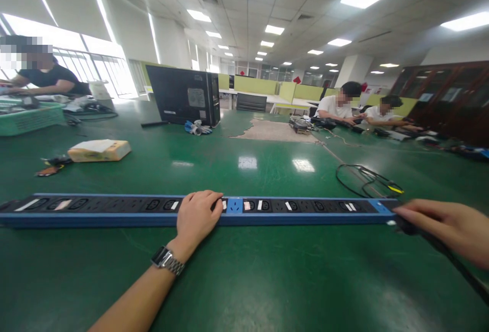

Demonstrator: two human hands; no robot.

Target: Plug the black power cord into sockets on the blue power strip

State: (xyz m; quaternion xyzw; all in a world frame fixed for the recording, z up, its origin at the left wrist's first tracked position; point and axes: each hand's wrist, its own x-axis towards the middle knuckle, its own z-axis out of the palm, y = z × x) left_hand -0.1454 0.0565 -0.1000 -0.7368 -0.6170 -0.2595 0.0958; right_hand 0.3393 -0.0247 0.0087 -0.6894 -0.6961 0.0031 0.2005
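A long blue and black power strip (305, 218) lies across the green table, with rows of sockets and several white label stickers on top. My left hand (201, 214) is laid over the strip left of its middle blue socket, fingers curled round the far edge. At the strip's right end, my right hand (446, 225) pinches a black plug (405, 224) whose black cable (458, 266) trails toward the lower right. The plug is beside the blue end socket (378, 205); whether they touch I cannot tell.
Behind the strip lie a coiled black cable (362, 178), a tissue pack (100, 150), gloves (198, 128) and a black computer case (187, 97). A green basket (34, 118) stands far left. Other people (338, 105) work at the table's far right and left.
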